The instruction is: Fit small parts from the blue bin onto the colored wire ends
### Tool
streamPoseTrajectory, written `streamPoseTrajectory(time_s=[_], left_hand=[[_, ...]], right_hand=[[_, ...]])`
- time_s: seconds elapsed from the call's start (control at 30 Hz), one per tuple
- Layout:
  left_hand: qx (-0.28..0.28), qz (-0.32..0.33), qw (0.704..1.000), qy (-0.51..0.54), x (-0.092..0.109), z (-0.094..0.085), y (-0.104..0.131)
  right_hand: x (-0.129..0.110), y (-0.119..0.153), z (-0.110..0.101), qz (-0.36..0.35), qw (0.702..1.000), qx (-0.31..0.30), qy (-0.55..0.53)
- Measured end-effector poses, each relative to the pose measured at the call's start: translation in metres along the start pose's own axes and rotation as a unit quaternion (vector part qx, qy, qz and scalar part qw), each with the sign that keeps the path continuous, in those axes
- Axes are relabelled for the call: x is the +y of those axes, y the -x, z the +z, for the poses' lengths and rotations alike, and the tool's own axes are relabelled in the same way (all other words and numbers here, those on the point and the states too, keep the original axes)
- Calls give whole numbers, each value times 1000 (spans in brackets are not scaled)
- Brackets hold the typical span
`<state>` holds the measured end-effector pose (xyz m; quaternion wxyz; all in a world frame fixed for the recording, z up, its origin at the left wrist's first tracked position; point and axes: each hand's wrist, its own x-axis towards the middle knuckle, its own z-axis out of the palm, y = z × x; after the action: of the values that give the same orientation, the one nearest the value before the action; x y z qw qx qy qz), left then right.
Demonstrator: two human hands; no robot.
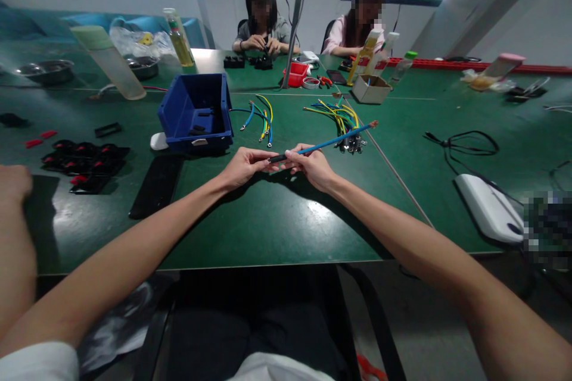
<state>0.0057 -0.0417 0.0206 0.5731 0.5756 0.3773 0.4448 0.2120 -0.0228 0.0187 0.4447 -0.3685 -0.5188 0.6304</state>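
Between my two hands, above the green table, is a blue wire with a bare copper end pointing right and a black sleeve on its left end. My left hand pinches the sleeve's left end with thumb and fingertips. My right hand grips the wire near the sleeve, thumb on top. Just beyond my right hand lies a bundle of yellow, green and blue wires with metal lugs. A smaller group of wires rests farther left. Beside my left hand stands a blue bin with several black pieces inside.
A black phone and several black parts with red pieces lie at left. Another person's arm reaches in at the left edge. A white power bank with a cable sits at right. Two people work across the table.
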Motion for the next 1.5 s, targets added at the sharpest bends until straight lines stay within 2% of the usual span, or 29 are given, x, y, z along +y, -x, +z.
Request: streamPoseTrajectory(time_s=[0.6,0.9,1.13,1.5], left_hand=[[1,-14,1000,21,-3,0,-1],[20,-52,998,-1,0,8,-1],[-15,-31,999,17,0,7,1],[-13,-24,1000,-13,-1,6,2]], right_hand=[[2,-1,4,-17,1000,8,12],[7,-2,9,-65,997,36,36],[10,-5,7,-77,994,64,51],[7,-4,5,-57,997,36,35]])
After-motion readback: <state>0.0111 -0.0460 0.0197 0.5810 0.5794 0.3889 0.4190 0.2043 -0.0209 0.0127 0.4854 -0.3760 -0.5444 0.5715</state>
